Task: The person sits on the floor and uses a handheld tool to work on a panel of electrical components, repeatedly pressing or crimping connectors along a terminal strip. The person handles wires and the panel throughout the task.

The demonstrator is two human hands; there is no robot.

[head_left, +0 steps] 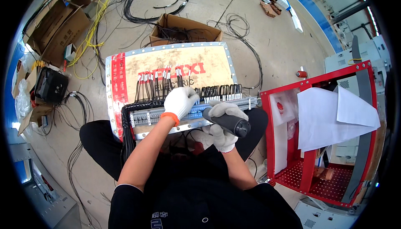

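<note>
A wooden crate top point(129, 62) with metal edging lies in front of me, over my lap. Across its near side runs a long terminal block strip point(144, 117). Black wires point(155, 80) with white marker sleeves stand up along the left of it, while looped black wires point(219, 91) enter its right part. My left hand point(180, 102), in a white glove, is closed at the strip's middle; what its fingers pinch is hidden. In my gloved right hand point(223, 129) is a dark grey cordless screwdriver point(229, 123), its front end pointing at the strip. A black cable bundle point(126, 124) bends round the strip's left end.
An open cardboard box point(167, 22) with cables sits behind the crate. To the right stands a red metal cart point(309, 168) with white paper sheets point(330, 118) on it. Loose cables point(77, 124), a black case point(51, 85) and cartons point(58, 32) lie on the floor at left.
</note>
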